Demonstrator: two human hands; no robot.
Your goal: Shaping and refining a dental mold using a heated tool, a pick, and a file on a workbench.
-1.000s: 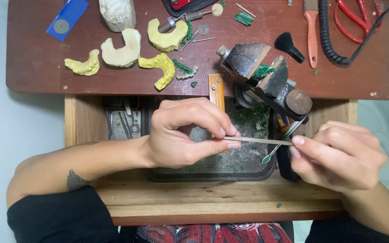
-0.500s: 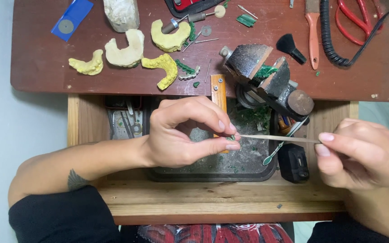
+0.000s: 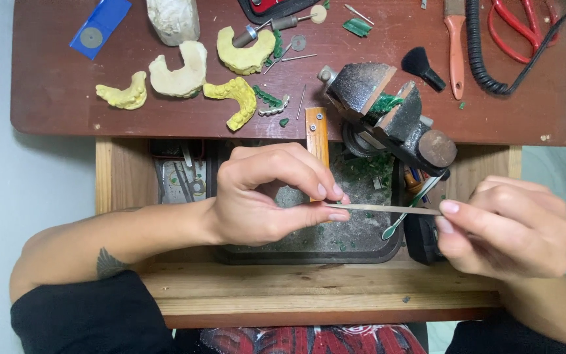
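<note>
**Both hands on a thin strip over the open drawer**

Head view. Left hand has its thumb and fingertips closed in a pinch on the left end of a thin pale strip; whether something small also sits inside that pinch cannot be told. Right hand pinches the strip's right end between thumb and forefinger. The strip's long axis runs left to right, nearly level, spanning the gap between the two hands. It hangs above a dark tray set in the open wooden drawer, just below the counter edge.

Both hands are equally engaged; the left one lies closer to the tray's middle.

On the counter, well apart from the hands: yellow and cream dental casts, a dark bench vise gripping green material, a small black brush, a coiled black cable and red scissors. A blue rectangular packet bearing a grey disc lies at the far left corner.
</note>
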